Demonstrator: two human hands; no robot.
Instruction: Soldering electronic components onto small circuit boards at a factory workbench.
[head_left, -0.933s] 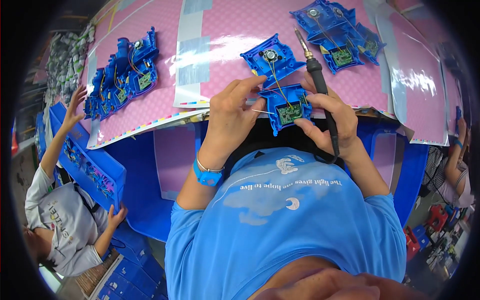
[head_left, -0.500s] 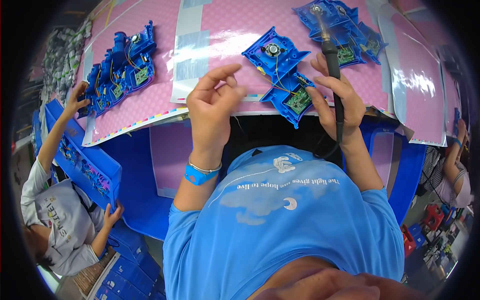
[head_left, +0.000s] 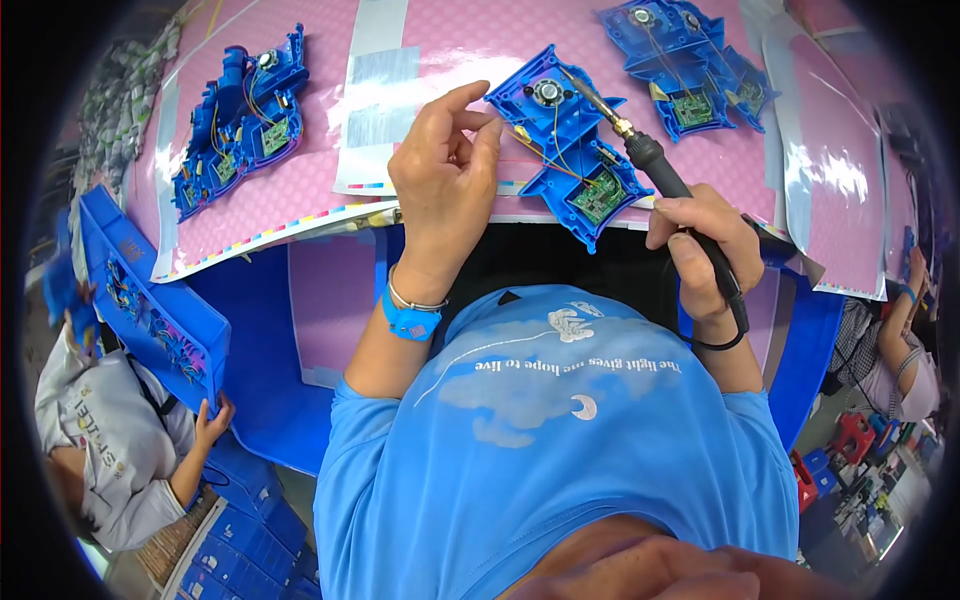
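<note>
My right hand [head_left: 710, 245] is closed around the black handle of a soldering iron [head_left: 665, 165]. Its metal tip points up and left, over the right side of an open blue plastic housing half [head_left: 560, 130]. Inside that housing are a round speaker [head_left: 548, 93], thin wires and a green circuit board [head_left: 600, 197]. My left hand [head_left: 445, 170] is just left of the housing, its forefinger raised and its thumb drawn against the curled fingers. Whatever may be between those fingertips is too small to make out.
Another wired blue housing [head_left: 245, 120] lies to the left and more housing pieces [head_left: 690, 70] at the far right, on the pink table covering [head_left: 330, 100]. A co-worker at left grips a blue bin [head_left: 150, 300] of parts. A second person's arm [head_left: 900, 310] is at the right.
My right hand has drawn back toward me and swung the upright iron to a slant over the housing. My left hand has shifted slightly right. The co-worker has lifted a blue piece off the table.
</note>
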